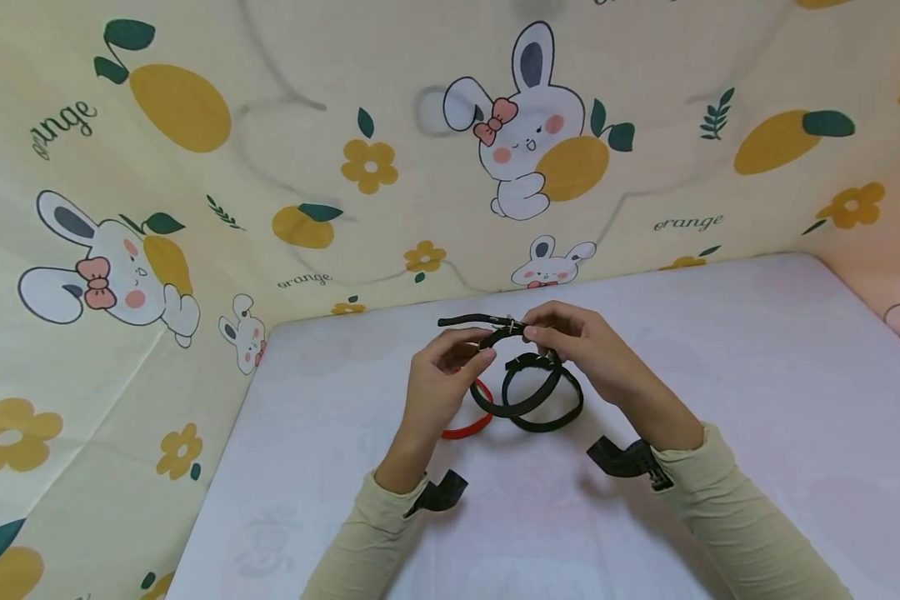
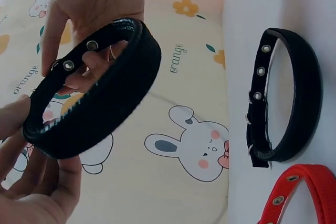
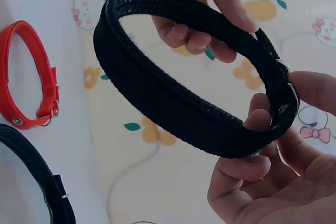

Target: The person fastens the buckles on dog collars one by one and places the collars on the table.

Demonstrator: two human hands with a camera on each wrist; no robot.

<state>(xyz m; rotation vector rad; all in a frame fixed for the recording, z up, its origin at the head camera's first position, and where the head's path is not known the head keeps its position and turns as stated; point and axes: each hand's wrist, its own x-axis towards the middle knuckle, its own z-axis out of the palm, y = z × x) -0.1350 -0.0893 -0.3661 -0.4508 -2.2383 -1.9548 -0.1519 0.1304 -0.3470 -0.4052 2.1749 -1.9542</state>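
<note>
Both hands hold a black collar [image 1: 512, 410] raised over the table, its loop fastened and its free strap end [image 1: 468, 320] pointing left. My left hand [image 1: 446, 379] pinches the band at the left, thumb toward me. At the metal buckle [image 3: 285, 66], my right hand [image 1: 588, 346] grips the strap between thumb and fingers. Metal eyelets [image 2: 69, 65] line part of the strap in the left wrist view. Below, a second black collar [image 1: 543, 427] stands buckled on the table. A red collar [image 1: 465, 432] lies left of it, partly hidden behind my left hand.
A white-covered table [image 1: 330, 500] spreads under the hands. Behind it and at both sides hangs a cream cloth [image 1: 390, 75] printed with rabbits, oranges and flowers. Black straps [image 1: 618, 458] stick out at both sleeve cuffs.
</note>
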